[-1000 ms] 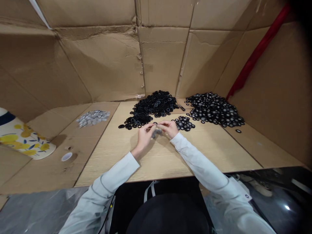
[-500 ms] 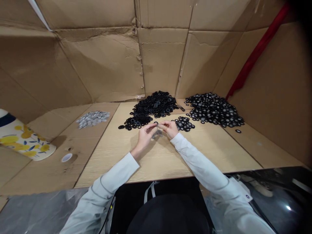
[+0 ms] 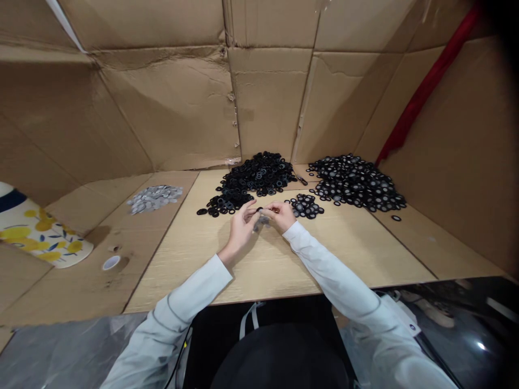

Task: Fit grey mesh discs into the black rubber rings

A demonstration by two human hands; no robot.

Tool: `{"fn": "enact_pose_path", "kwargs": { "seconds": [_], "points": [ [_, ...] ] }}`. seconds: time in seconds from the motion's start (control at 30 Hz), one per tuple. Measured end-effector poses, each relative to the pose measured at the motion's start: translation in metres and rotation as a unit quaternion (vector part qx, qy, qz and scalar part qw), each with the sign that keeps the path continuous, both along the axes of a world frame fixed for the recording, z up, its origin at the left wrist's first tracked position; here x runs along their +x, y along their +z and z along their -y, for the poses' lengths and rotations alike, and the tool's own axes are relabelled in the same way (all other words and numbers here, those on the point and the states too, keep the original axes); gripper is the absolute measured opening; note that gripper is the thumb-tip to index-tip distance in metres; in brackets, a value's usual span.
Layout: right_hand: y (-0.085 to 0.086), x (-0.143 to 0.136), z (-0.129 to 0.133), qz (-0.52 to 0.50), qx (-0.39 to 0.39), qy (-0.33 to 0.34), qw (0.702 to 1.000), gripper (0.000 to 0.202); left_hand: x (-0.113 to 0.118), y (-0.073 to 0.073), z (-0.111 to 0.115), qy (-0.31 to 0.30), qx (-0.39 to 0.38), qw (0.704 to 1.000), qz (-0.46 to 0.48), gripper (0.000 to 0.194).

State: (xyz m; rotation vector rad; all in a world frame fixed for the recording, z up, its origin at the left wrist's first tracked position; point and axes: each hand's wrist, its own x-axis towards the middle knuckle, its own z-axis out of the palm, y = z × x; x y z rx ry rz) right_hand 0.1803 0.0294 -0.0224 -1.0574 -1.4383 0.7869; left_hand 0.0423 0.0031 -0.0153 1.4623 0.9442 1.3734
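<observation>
My left hand and my right hand meet over the middle of the wooden board. Between their fingertips is a small black ring, pinched from both sides. A few small grey discs lie on the board just under the fingers, partly hidden. Behind my left hand rises a heap of black rings. Beside my right hand sits a small group of black rings with pale centres, and a larger heap of the same kind lies farther right.
Grey discs form a pile at the left. A white tape roll and a floral cylinder stand on the cardboard at far left. A small tool lies between the back heaps. Cardboard walls enclose the back and sides.
The black ring and the fingertips of both hands have shifted slightly toward me and changed their angle. The heaps look the same.
</observation>
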Motion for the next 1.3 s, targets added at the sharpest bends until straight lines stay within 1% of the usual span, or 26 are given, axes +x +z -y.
{"fn": "enact_pose_path", "kwargs": {
  "seconds": [0.07,0.17,0.3,0.37,0.4,0.43,0.57,0.6,0.67,0.73,0.8,0.83,0.97,1.07,1.13,1.2,1.3],
  "points": [
    [0.001,0.000,0.001,0.014,0.003,-0.007,1.000,0.019,0.000,0.001,0.001,-0.002,-0.011,1.000,-0.001,0.039],
    [0.002,0.001,0.003,0.055,0.015,-0.025,0.998,0.019,0.001,0.002,0.001,-0.003,-0.026,1.000,-0.004,0.031],
    [0.003,0.002,0.004,0.113,0.042,-0.070,0.990,0.018,0.000,0.002,0.001,-0.001,-0.035,0.999,0.006,0.026],
    [0.003,0.003,0.004,0.119,0.043,-0.087,0.988,0.020,-0.001,0.002,0.000,0.002,-0.038,0.999,0.011,0.024],
    [0.003,0.003,0.003,0.114,0.040,-0.084,0.989,0.019,-0.001,0.003,0.000,0.001,-0.040,0.999,0.014,0.023],
    [0.002,0.004,0.003,0.104,0.034,-0.068,0.992,0.020,-0.001,0.003,0.000,-0.003,-0.044,0.999,0.016,0.023],
    [0.001,0.006,-0.001,0.037,-0.014,0.040,0.998,0.023,-0.002,0.003,-0.001,-0.016,-0.062,0.998,0.024,0.026],
    [0.001,0.006,-0.001,0.023,-0.029,0.051,0.998,0.024,-0.002,0.004,-0.001,-0.016,-0.065,0.997,0.025,0.027],
    [0.002,0.007,-0.002,0.002,-0.048,0.053,0.997,0.025,-0.003,0.004,-0.001,-0.020,-0.075,0.997,0.026,0.030],
    [0.004,0.008,-0.002,-0.016,-0.053,0.052,0.997,0.025,-0.004,0.005,-0.001,-0.049,-0.092,0.994,0.024,0.036],
    [0.005,0.008,-0.001,-0.038,-0.054,0.063,0.996,0.024,-0.005,0.006,-0.001,-0.079,-0.106,0.991,0.025,0.040],
    [0.005,0.007,-0.001,-0.051,-0.059,0.071,0.994,0.023,-0.006,0.007,-0.001,-0.085,-0.108,0.990,0.026,0.041],
    [0.002,0.003,0.001,-0.128,-0.104,0.111,0.980,0.025,-0.005,0.008,0.000,-0.061,-0.090,0.994,0.021,0.036],
    [-0.001,0.000,0.004,-0.191,-0.149,0.167,0.956,0.029,-0.004,0.010,0.002,-0.056,-0.078,0.995,0.011,0.031],
    [-0.002,-0.002,0.005,-0.198,-0.160,0.185,0.949,0.029,-0.003,0.012,0.003,-0.054,-0.074,0.996,0.008,0.028],
    [-0.002,-0.004,0.006,-0.169,-0.125,0.154,0.965,0.026,-0.003,0.013,0.003,-0.056,-0.070,0.996,0.001,0.025],
    [-0.001,-0.005,0.006,-0.108,-0.036,0.065,0.991,0.023,-0.004,0.014,0.002,-0.061,-0.058,0.996,0.008,0.028]
  ]
}}
